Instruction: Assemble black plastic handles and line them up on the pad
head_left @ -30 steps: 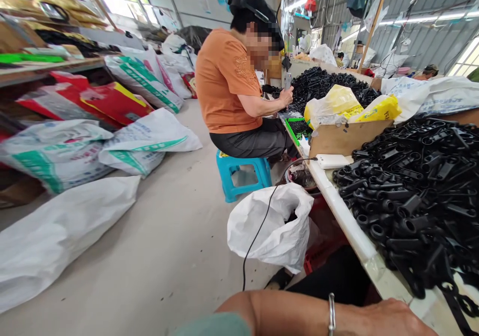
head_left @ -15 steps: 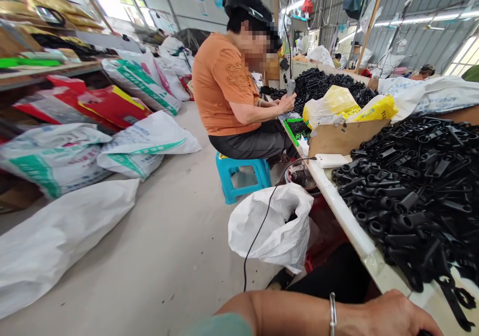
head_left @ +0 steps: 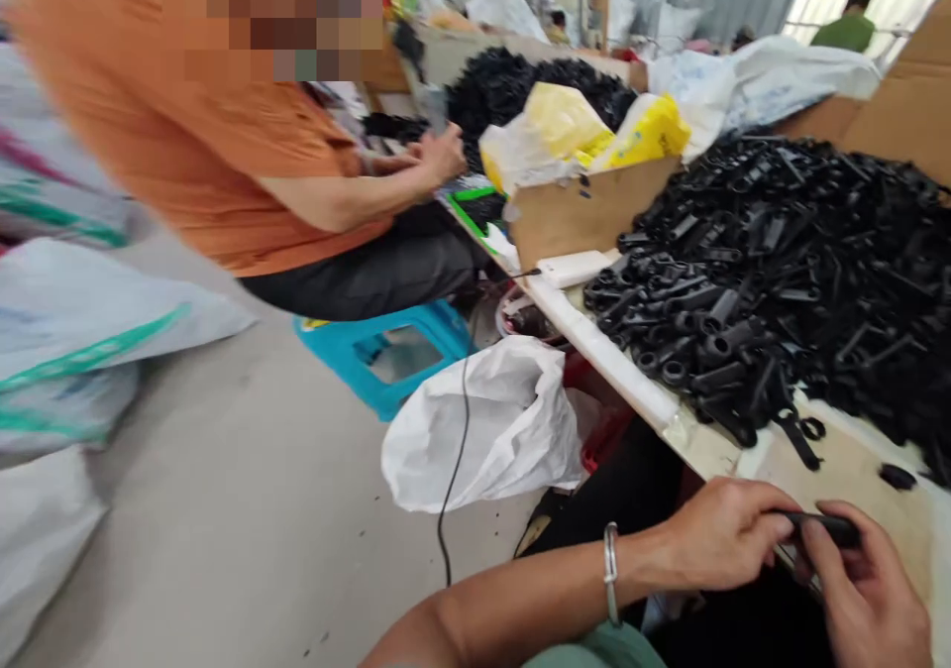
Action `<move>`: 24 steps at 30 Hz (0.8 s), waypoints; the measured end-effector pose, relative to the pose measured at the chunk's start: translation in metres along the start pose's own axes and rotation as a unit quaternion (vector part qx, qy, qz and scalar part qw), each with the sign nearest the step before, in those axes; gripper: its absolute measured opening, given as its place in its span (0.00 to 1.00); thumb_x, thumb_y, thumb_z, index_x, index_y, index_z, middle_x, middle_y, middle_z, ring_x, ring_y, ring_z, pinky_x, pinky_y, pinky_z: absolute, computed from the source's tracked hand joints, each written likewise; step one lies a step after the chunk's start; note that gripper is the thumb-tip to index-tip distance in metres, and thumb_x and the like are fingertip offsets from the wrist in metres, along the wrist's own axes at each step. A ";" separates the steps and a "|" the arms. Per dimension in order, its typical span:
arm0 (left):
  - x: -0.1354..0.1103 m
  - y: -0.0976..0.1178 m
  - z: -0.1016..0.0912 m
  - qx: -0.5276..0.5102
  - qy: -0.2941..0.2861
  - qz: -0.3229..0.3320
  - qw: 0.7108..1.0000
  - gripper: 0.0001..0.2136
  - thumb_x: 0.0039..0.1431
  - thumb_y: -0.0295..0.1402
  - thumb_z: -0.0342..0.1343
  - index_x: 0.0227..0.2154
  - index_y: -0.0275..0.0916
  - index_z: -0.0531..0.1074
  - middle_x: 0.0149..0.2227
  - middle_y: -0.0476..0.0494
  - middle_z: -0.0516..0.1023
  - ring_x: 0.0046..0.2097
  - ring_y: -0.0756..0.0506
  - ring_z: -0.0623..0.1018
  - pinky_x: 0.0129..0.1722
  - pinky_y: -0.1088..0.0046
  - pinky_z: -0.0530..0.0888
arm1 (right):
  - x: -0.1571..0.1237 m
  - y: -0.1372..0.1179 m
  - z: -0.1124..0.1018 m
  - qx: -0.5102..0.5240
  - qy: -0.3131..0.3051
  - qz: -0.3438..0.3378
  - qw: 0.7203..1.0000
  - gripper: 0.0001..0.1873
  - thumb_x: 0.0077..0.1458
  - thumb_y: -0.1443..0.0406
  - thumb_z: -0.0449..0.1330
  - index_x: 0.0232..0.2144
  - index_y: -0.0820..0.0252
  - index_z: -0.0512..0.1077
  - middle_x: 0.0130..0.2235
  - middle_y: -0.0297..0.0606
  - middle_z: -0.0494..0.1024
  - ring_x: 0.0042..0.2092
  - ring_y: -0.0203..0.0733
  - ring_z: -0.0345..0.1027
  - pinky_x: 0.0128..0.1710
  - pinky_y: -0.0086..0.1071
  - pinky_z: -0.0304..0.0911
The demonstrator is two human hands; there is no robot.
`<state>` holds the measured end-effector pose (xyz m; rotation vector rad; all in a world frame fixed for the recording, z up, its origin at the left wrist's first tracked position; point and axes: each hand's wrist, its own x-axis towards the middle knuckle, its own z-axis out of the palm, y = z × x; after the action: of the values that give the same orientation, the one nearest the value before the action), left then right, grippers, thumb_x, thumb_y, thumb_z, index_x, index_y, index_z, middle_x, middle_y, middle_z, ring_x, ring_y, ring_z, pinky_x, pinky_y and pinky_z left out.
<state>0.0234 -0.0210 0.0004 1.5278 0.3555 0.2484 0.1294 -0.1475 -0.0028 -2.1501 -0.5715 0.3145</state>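
Near the table's front edge, my left hand pinches one end of a small black plastic part between thumb and fingers. The other end of the part lies in my right hand, its thumb and fingers closed round it. Most of the part is hidden by my fingers, so its full shape does not show. Beyond my hands, a large heap of black plastic parts with ringed ends covers the table. One loose long part and a small black ring lie at its near edge.
A cardboard box with yellow and white plastic bags stands at the heap's left, by a white power bank-like block. A white woven sack sits on the floor below, a black cable crossing it. A co-worker sits on a blue stool.
The view has turned right and downward. My right hand has come into sight, and the black part between both hands now shows. The co-worker still holds something in front of them.
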 end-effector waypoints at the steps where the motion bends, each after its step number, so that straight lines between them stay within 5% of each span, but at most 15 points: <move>1: 0.000 0.002 -0.002 -0.001 -0.004 0.007 1.000 0.15 0.64 0.28 0.48 0.46 0.31 0.78 0.31 0.45 0.77 0.28 0.52 0.71 0.32 0.79 0.72 | 0.000 0.000 -0.001 0.022 -0.004 0.026 0.999 0.32 0.50 0.40 0.63 0.47 0.57 0.73 0.24 0.34 0.76 0.27 0.46 0.73 0.29 0.35 0.72; 8: 0.002 0.008 -0.006 0.131 -0.036 0.157 0.978 0.15 0.66 0.29 0.45 0.42 0.33 0.78 0.34 0.42 0.80 0.33 0.50 0.77 0.39 0.76 0.75 | 0.013 0.007 -0.010 0.225 -0.054 0.021 0.973 0.25 0.59 0.45 0.61 0.46 0.57 0.75 0.23 0.35 0.76 0.24 0.43 0.69 0.28 0.35 0.71; 12: -0.010 0.021 -0.031 0.257 0.127 0.256 0.923 0.18 0.68 0.28 0.44 0.53 0.36 0.75 0.49 0.35 0.81 0.50 0.43 0.80 0.52 0.65 0.77 | 0.025 0.009 -0.029 0.238 0.000 -0.022 0.971 0.26 0.60 0.48 0.62 0.54 0.56 0.74 0.30 0.38 0.80 0.26 0.39 0.71 0.32 0.34 0.73; 15: 0.002 0.034 -0.075 0.364 0.291 0.320 0.825 0.16 0.65 0.26 0.49 0.50 0.39 0.77 0.50 0.38 0.81 0.53 0.42 0.79 0.56 0.61 0.74 | 0.031 0.021 -0.058 0.171 0.103 -0.034 0.979 0.22 0.59 0.51 0.63 0.49 0.58 0.77 0.29 0.37 0.79 0.25 0.36 0.68 0.29 0.32 0.70; 18: 0.039 0.040 -0.120 0.436 0.380 0.321 0.750 0.13 0.64 0.32 0.54 0.47 0.36 0.78 0.48 0.37 0.82 0.49 0.42 0.80 0.55 0.59 0.74 | 0.035 0.044 -0.089 0.092 0.166 -0.011 0.982 0.21 0.55 0.51 0.64 0.41 0.61 0.79 0.28 0.38 0.78 0.23 0.37 0.66 0.24 0.31 0.66; 24: 0.087 0.040 -0.154 0.514 0.367 0.173 0.756 0.14 0.58 0.41 0.57 0.39 0.36 0.81 0.44 0.40 0.84 0.50 0.37 0.79 0.58 0.46 0.69 | 0.044 0.075 -0.136 -0.168 0.193 0.001 0.967 0.20 0.58 0.55 0.56 0.41 0.62 0.80 0.27 0.41 0.79 0.27 0.43 0.71 0.34 0.37 0.66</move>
<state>0.0478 0.1560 0.0332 2.5594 0.9371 1.1112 0.2455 -0.2582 0.0169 -2.4512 -0.4168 -0.2175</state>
